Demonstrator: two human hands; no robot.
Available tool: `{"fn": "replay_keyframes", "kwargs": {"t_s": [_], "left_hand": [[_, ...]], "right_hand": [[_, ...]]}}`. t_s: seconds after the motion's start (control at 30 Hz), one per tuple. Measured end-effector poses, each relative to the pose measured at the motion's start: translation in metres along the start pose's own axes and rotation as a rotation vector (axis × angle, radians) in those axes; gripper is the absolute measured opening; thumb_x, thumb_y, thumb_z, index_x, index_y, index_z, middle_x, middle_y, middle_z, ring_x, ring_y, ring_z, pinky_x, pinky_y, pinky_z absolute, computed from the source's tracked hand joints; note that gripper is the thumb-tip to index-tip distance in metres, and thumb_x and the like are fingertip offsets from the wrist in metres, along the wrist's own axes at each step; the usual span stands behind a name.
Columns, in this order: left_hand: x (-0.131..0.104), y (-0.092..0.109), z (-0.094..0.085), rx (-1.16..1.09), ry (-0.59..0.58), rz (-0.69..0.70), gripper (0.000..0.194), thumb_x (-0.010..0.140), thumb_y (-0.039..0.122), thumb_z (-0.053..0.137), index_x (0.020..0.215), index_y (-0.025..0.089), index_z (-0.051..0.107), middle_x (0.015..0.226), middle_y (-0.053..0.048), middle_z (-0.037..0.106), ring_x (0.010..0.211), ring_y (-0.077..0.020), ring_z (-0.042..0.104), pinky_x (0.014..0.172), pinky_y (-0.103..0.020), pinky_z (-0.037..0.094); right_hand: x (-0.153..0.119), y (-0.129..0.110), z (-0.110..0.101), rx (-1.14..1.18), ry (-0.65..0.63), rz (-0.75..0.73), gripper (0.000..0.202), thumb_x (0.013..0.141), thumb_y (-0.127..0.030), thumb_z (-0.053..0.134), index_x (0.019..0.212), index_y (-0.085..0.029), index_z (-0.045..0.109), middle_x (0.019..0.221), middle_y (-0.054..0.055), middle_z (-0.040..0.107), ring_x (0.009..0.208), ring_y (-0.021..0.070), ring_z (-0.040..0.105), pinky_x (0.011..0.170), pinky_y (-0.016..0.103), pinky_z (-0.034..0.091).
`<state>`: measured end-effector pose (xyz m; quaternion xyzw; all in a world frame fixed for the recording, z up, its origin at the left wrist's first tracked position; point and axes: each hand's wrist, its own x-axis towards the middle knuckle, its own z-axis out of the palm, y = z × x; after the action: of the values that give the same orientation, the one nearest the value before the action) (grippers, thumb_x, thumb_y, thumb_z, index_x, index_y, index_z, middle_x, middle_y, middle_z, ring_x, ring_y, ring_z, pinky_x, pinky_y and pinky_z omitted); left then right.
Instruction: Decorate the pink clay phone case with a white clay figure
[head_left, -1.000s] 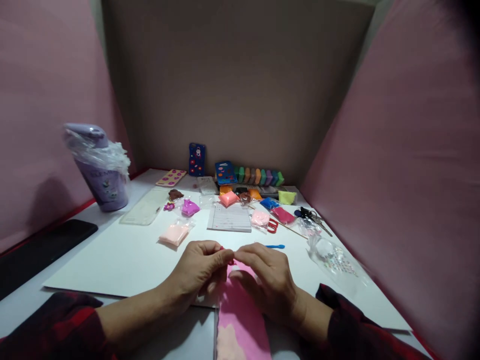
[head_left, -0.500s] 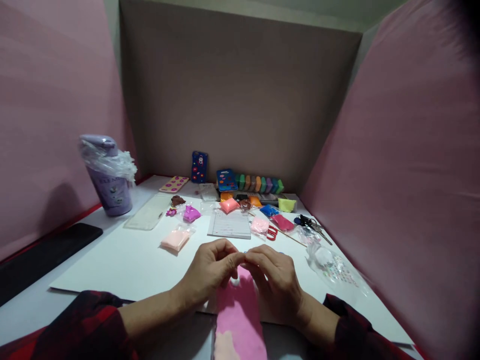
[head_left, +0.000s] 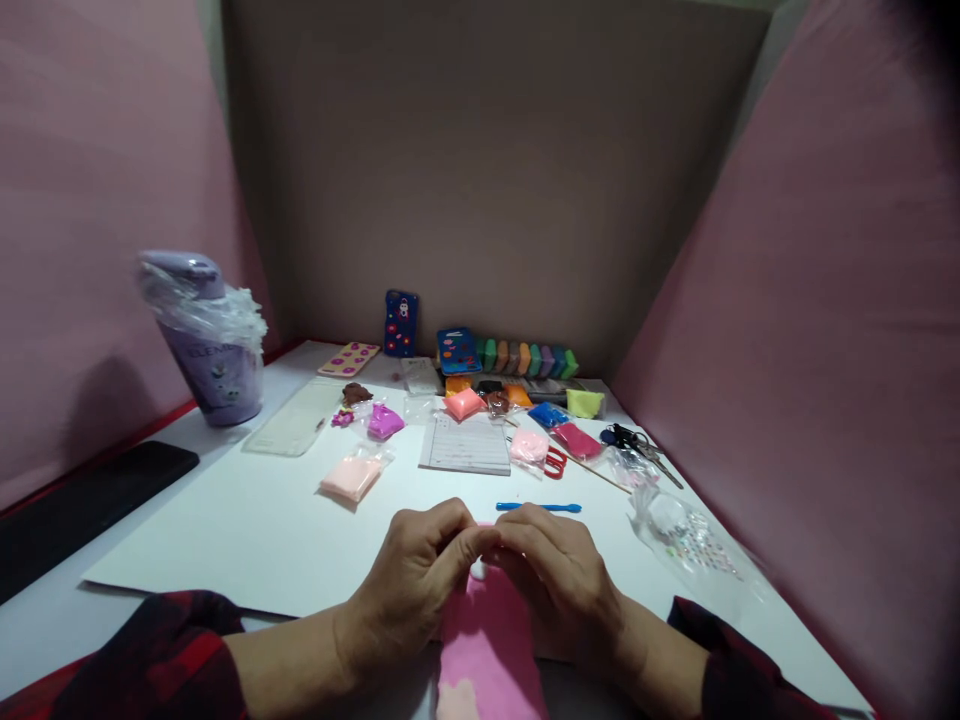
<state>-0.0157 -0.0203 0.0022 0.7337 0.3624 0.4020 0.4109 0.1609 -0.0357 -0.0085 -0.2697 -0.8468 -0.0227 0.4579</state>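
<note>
A pink clay-covered piece (head_left: 491,640), with a peach patch at its lower left, lies at the bottom centre. My left hand (head_left: 424,570) and my right hand (head_left: 562,575) meet over its far end, fingers bent and fingertips together. Both hands grip that end, the left on its left side, the right on its right. A small whitish spot shows between them. Just beyond my right hand, a blue tool (head_left: 538,508) lies on the white board (head_left: 225,550).
A purple bottle (head_left: 217,360) stands at left, near a black phone (head_left: 97,500). Farther back lie clay packets (head_left: 352,478), a notepad (head_left: 465,445), red scissors (head_left: 555,462), keys (head_left: 641,448), decorated cases (head_left: 401,323) and a bag of beads (head_left: 686,535).
The view has shifted slightly. Both hands sit a little lower and closer over the pink piece's end, and the blue tool, mostly hidden before, now shows.
</note>
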Motion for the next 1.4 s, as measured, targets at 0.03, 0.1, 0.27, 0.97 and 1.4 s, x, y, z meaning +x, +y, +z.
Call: {"fn": "replay_keyframes", "kwargs": {"t_s": [0.03, 0.1, 0.27, 0.97, 1.4], "left_hand": [[-0.0002, -0.0001, -0.0001, -0.003, -0.007, 0.001, 0.039, 0.088, 0.042, 0.051, 0.058, 0.016, 0.048, 0.052, 0.005, 0.042, 0.051, -0.0083, 0.038, 0.049, -0.02, 0.031], [-0.0002, -0.0005, -0.0007, -0.016, -0.024, -0.012, 0.038, 0.086, 0.041, 0.053, 0.059, 0.016, 0.05, 0.052, 0.005, 0.043, 0.05, -0.0082, 0.038, 0.048, -0.02, 0.031], [-0.0004, 0.0004, -0.0018, -0.021, -0.08, -0.022, 0.034, 0.088, 0.038, 0.051, 0.064, 0.014, 0.058, 0.055, 0.003, 0.05, 0.053, -0.0094, 0.044, 0.051, -0.02, 0.035], [-0.0021, 0.0034, -0.0045, -0.007, -0.05, 0.038, 0.022, 0.085, 0.026, 0.054, 0.069, 0.014, 0.064, 0.062, -0.001, 0.061, 0.059, -0.0125, 0.053, 0.057, -0.022, 0.041], [-0.0025, 0.0009, -0.006, -0.026, -0.045, -0.002, 0.03, 0.088, 0.035, 0.052, 0.067, 0.015, 0.059, 0.058, 0.002, 0.054, 0.056, -0.0107, 0.048, 0.055, -0.022, 0.038]], "right_hand": [[-0.0008, 0.0, 0.0002, 0.004, 0.009, -0.011, 0.022, 0.085, -0.006, 0.054, 0.106, -0.01, 0.059, 0.079, 0.011, 0.064, 0.068, 0.0175, 0.056, 0.055, 0.028, 0.045], [-0.0028, 0.0006, 0.0004, 0.016, 0.021, -0.031, 0.024, 0.083, -0.004, 0.056, 0.107, -0.009, 0.059, 0.079, 0.011, 0.063, 0.069, 0.0174, 0.057, 0.055, 0.028, 0.045], [-0.0045, 0.0024, -0.0001, 0.02, 0.023, -0.028, 0.022, 0.082, -0.002, 0.056, 0.102, -0.009, 0.061, 0.075, 0.009, 0.062, 0.069, 0.0169, 0.057, 0.055, 0.027, 0.044], [-0.0047, -0.0017, -0.0014, 0.046, 0.037, 0.04, 0.019, 0.084, -0.004, 0.056, 0.1, -0.013, 0.06, 0.079, 0.008, 0.063, 0.07, 0.0166, 0.058, 0.055, 0.027, 0.047], [-0.0053, -0.0032, -0.0017, 0.011, 0.061, 0.073, 0.021, 0.083, -0.007, 0.06, 0.103, -0.012, 0.06, 0.081, 0.009, 0.065, 0.072, 0.0172, 0.061, 0.059, 0.028, 0.049]]}}
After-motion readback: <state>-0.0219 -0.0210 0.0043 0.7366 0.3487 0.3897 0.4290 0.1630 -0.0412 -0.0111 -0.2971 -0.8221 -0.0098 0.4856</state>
